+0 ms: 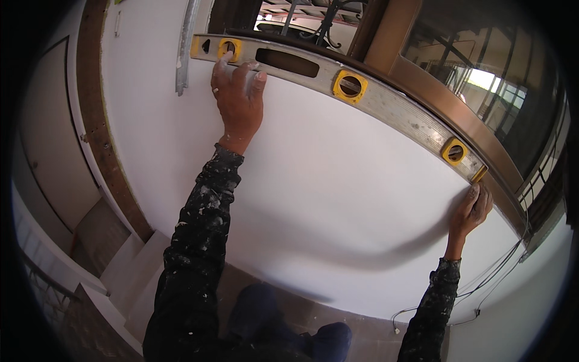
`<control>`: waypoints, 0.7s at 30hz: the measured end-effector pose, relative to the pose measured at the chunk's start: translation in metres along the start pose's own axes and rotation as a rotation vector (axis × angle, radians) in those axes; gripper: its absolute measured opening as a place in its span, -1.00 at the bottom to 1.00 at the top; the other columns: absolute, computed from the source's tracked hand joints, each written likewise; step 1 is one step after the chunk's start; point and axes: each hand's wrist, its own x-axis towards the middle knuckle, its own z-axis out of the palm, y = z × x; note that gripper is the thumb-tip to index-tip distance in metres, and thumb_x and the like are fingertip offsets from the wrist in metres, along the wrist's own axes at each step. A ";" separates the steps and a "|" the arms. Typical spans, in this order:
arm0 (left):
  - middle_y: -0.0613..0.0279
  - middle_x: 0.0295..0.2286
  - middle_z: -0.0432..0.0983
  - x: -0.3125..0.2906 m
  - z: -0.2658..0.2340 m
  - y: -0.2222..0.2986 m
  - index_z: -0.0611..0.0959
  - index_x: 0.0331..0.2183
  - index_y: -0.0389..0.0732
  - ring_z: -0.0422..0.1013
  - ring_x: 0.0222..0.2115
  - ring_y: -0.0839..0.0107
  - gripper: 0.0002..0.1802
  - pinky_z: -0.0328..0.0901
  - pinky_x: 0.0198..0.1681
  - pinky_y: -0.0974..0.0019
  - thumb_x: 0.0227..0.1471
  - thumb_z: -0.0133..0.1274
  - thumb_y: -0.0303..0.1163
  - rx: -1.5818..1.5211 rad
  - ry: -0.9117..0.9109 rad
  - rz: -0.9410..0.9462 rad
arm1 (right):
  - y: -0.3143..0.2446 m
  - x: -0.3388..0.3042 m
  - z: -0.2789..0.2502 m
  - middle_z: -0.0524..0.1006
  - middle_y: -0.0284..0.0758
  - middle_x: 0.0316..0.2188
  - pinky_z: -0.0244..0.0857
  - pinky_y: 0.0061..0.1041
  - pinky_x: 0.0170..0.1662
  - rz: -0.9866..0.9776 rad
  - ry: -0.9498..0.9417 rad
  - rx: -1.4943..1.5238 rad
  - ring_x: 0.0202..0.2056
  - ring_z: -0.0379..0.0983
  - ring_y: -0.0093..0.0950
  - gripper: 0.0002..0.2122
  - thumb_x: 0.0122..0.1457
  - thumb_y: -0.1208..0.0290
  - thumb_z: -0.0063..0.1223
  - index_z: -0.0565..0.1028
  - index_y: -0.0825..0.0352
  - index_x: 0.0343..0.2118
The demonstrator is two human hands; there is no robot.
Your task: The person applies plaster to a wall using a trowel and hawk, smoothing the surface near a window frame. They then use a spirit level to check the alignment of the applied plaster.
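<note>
A long metal spirit level (398, 112) with yellow-framed vials lies along the lower edge of the brown window frame (446, 102), above a white wall. My left hand (239, 105) holds it near its left end, one fingertip at the left vial and the others along the lower edge. At the far right end, my right hand (471, 208) pinches the level's yellow-tipped corner, with the fingers bent. White dust or paint marks both hands and the dark sleeves.
The smooth white wall (338, 181) fills the middle. A metal strip (187, 54) hangs left of the level, and a brown wooden door frame (99, 120) stands further left. Loose dark cables (491, 273) hang at the lower right. Light steps (142, 271) sit at lower left.
</note>
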 end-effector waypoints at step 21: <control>-0.12 0.19 0.17 -0.001 0.009 -0.003 0.20 0.23 -0.27 0.03 0.28 -0.06 -0.20 -0.06 0.31 -0.09 0.23 0.00 0.12 -0.071 0.020 -0.020 | 0.008 -0.005 0.005 0.44 -0.18 -0.07 0.26 -0.41 0.10 0.174 0.097 0.225 -0.03 0.40 -0.41 -0.61 0.42 0.17 -0.11 0.37 0.44 0.07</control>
